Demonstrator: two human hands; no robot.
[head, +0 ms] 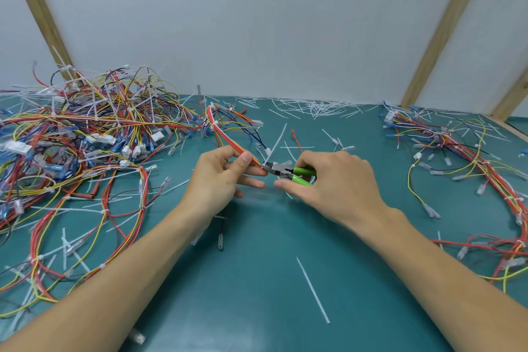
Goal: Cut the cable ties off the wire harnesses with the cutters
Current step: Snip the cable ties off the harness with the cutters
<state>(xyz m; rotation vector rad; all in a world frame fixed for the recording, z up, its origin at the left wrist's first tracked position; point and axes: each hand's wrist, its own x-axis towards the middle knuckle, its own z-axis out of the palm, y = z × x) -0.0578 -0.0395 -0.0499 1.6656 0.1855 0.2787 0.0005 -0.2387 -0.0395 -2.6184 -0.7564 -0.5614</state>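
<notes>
on the far left of the green table point(257, 280) lies one big tangled pile of wire harnesses point(85, 134), red, yellow, blue and black wires with white connectors and many white cable ties still on them; the ties there are too many and too tangled to count. loose loops of red and yellow wire point(85, 237) trail from it toward the near left edge.

in the middle, one harness bundle point(220, 130) of red and orange wires runs from the far side down to the left hand point(220, 180), which pinches it between thumb and forefinger, the other fingers loosely stretched toward the right. touching the bundle's end just right of that pinch is the nose of one pair of cutters point(281, 172) with two bright green handles. the right hand point(334, 186) grips those handles, fingers curled round them; whether the blades are on a tie cannot be told.

one long cut tie point(313, 290) lies alone on the near table, right of centre. a scatter of cut white ties point(314, 107) lies along the far edge, uncountable.

on the right, a second, thinner spread of harnesses point(468, 151) curves from far to near.
</notes>
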